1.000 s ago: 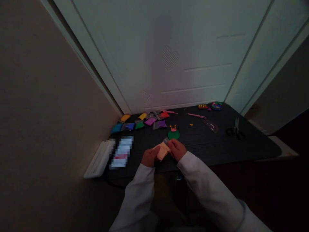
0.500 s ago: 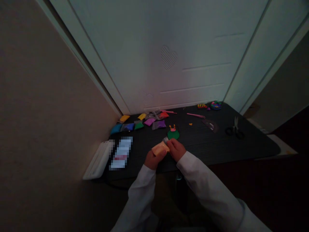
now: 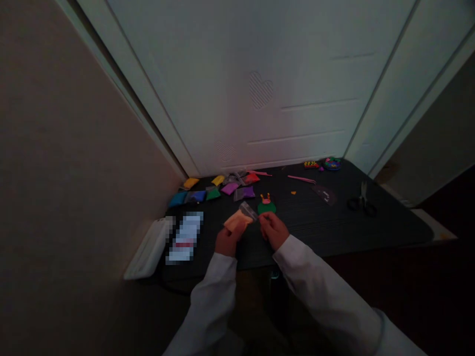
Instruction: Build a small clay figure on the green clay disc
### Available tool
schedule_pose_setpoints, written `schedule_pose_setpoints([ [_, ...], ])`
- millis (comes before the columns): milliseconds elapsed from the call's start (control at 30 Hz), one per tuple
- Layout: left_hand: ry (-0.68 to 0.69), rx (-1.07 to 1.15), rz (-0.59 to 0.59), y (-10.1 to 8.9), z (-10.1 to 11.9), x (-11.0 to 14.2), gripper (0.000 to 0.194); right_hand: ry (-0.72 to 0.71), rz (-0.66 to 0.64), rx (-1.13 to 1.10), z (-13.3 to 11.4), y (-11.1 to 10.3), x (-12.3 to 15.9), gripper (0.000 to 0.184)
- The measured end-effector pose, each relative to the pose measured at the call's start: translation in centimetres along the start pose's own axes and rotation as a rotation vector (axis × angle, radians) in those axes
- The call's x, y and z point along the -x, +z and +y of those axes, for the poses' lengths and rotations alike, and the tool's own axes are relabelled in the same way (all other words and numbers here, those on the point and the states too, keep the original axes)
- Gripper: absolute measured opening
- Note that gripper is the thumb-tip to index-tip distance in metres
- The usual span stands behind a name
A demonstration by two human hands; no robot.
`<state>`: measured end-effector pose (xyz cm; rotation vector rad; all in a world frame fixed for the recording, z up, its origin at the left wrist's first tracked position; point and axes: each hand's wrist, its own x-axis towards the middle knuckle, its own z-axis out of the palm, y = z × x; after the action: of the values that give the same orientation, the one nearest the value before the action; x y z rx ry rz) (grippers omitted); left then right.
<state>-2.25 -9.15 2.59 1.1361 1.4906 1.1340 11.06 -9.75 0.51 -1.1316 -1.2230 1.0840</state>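
My left hand [image 3: 228,240] grips a small clear zip bag of light orange modelling clay [image 3: 236,220], its transparent top pointing up and to the right. Just right of the bag is my right hand [image 3: 273,230], fingers pinched together; whatever may be between the fingertips is too small to make out. Behind my right hand lies a round green clay piece [image 3: 266,208] with a pink part and two orange stalks at its top. My right fingertips overlap its lower edge in view, and I cannot tell whether they touch it.
Several bags of coloured clay, among them a purple bag [image 3: 248,192], line the table's back left. A phone [image 3: 185,236] lies beside a white case [image 3: 150,252]. To the right are scissors [image 3: 362,200], a pink tool [image 3: 301,178], a clear sheet [image 3: 324,194] and an orange bit [image 3: 293,193].
My hands have come apart. The left has moved left with the clay bag, and the bag's clear top now shows, free of my right hand.
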Motion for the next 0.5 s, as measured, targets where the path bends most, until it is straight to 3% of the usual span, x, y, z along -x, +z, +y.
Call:
schedule_pose_setpoints([
  [200, 0.101, -0.284, 0.164, -1.3, 1.7, -2.5, 0.030, -0.071, 0.051, 0.210, -0.1, -3.6, -0.9, 0.023],
  [333, 0.080, -0.475, 0.131, -2.4, 2.5, -6.1, 0.027, -0.125, 0.071, 0.403, -0.8, -6.8, -2.6, 0.021],
  [433, 0.157, -0.686, 0.273, -2.7, 2.5, -8.7, 0.033, -0.173, 0.089, 0.528, -1.1, -8.1, -4.6, 0.019],
  [500, 0.318, -0.815, 0.412, -2.4, 2.7, -9.7, 0.046, -0.214, 0.065, 0.607, -1.3, -8.4, -5.7, 0.018],
])
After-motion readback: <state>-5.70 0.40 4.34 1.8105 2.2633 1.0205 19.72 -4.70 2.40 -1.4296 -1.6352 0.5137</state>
